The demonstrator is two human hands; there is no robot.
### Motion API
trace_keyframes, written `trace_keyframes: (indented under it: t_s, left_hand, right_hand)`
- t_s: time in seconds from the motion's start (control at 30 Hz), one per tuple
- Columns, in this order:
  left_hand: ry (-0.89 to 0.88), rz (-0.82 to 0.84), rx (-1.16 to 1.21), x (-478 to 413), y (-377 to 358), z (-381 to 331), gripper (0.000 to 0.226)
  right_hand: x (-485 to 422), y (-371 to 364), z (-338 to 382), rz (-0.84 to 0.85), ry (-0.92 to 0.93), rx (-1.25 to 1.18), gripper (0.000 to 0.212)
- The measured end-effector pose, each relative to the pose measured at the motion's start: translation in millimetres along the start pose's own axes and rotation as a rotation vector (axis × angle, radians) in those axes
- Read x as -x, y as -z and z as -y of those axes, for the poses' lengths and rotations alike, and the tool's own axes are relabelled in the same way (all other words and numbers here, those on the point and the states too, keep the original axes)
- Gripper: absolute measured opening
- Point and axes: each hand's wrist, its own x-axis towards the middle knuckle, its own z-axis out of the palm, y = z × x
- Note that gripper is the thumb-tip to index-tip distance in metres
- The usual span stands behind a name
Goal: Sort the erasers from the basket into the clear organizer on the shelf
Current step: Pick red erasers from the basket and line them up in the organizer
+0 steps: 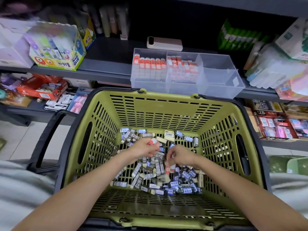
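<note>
Left hand fingers clamp an orange-sleeved eraser low in the green basket; right hand curls, grip unreadable; best gather matching orange ones before reaching the clear organizer.

The basket is showing matt plastic, the organizer smooth clear plastic; the erasers are wearing paper sleeves.

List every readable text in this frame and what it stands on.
"POWER GLUE": glue box, side.
"파워풀": same box's front.
"2B": dark eraser sleeves in the basket.
"2B": red carton at lower right.
Blue eraser labels and the barcode sticker: too blurred.
</note>
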Motion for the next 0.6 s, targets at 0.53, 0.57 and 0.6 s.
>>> trace_keyframes:
  t_s: [0.53, 0.57, 0.6]
  left_hand:
    - [-0.35, 0.026, 0.387, 30, 3, -90, 0.021]
    - [-0.372, 0.017, 0.397, 32, 5, -97, 0.022]
    - [-0.387, 0.009, 0.419, 33, 8, -105, 0.022]
  right_hand:
    - [65, 97, 94, -0.343, 0.367, -0.715, 0.026]
    - [69, 102, 98, -0.355, 0.381, -0.717, 0.026]
    - [71, 108, 102, -0.371, 0.392, -0.726, 0.026]
